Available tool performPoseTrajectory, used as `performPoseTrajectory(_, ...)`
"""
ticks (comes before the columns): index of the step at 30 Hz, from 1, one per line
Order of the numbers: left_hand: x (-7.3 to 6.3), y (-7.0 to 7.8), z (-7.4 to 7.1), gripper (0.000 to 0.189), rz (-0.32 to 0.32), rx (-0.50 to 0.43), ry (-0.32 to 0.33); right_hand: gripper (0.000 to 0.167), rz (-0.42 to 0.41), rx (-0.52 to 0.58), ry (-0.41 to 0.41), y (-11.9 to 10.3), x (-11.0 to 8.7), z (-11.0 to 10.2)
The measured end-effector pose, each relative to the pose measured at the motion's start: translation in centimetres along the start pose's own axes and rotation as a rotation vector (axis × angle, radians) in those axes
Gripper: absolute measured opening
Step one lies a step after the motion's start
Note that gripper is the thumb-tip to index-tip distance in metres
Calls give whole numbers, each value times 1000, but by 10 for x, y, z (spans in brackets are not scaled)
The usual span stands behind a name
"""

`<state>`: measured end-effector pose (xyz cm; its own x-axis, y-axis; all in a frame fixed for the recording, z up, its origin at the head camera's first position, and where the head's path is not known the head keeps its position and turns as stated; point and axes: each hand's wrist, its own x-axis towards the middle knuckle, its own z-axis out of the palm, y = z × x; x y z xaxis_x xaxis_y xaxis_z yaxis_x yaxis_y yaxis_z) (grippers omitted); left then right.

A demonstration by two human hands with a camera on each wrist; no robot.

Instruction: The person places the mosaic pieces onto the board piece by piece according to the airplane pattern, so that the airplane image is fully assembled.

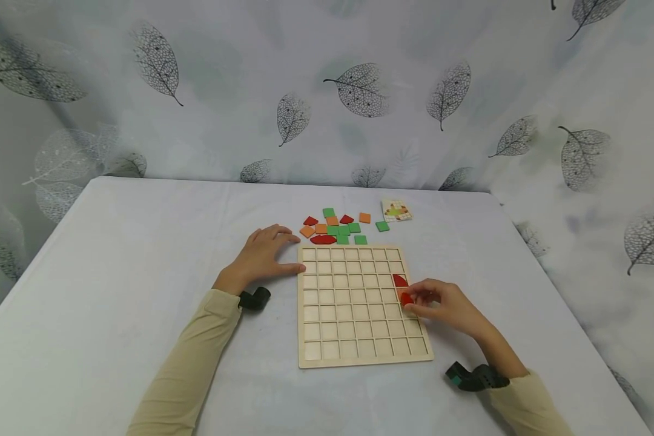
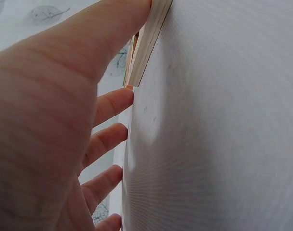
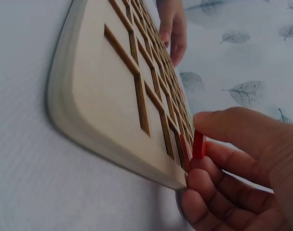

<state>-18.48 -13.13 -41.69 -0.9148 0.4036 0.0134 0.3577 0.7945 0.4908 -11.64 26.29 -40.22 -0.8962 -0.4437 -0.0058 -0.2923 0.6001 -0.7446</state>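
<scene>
Right fingers (image 1: 433,286) pinch one red piece (image 1: 407,299) above one gridded board (image 1: 355,281) — one red wedge (image 1: 399,280) just beyond them. Left fingers (image 1: 275,233) spread, thumb (image 1: 290,268) touching the board — four orange tiles (image 1: 364,218) and seven green tiles (image 1: 382,226) nearby.

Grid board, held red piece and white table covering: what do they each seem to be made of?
Grid board: probably plywood, pale and matte, going by the layered edge in the left wrist view. Red piece: perhaps painted wood, smooth and evenly coloured; plastic is possible too. White table covering: likely woven cloth with a dull finish, given the fine ribbed texture.
</scene>
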Motion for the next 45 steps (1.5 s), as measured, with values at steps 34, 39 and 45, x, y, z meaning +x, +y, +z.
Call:
performPoseTrajectory(34,1,1,2,66,6,-1,7,28,-305,-87,-20,1,-1,9)
performPoseTrajectory(39,2,-1,2,66,8,-5,11,26,-259,-88,-46,2,-1,5)
performPoseTrajectory(45,3,-2,3,65,10,-5,14,25,-175,-66,-66,2,-3,3)
